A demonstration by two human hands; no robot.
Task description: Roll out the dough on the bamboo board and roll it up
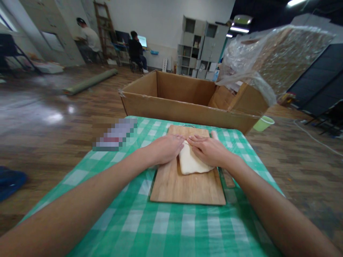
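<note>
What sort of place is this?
Probably an office-like workroom: a tall grey locker cabinet, a lit rectangular computer screen by a seated person in black, and a large open brown cardboard box suggest that.

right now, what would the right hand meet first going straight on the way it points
Probably the bare left hand, just ahead of the bare right hand; any gap between them is hard to judge.

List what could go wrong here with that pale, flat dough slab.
The pale, flat dough slab might stick to the rectangular wooden board beneath it. Pressing could slide the board across the green-and-white checked tablecloth. The right hand might knock the slim wooden rod beside the board.
</note>
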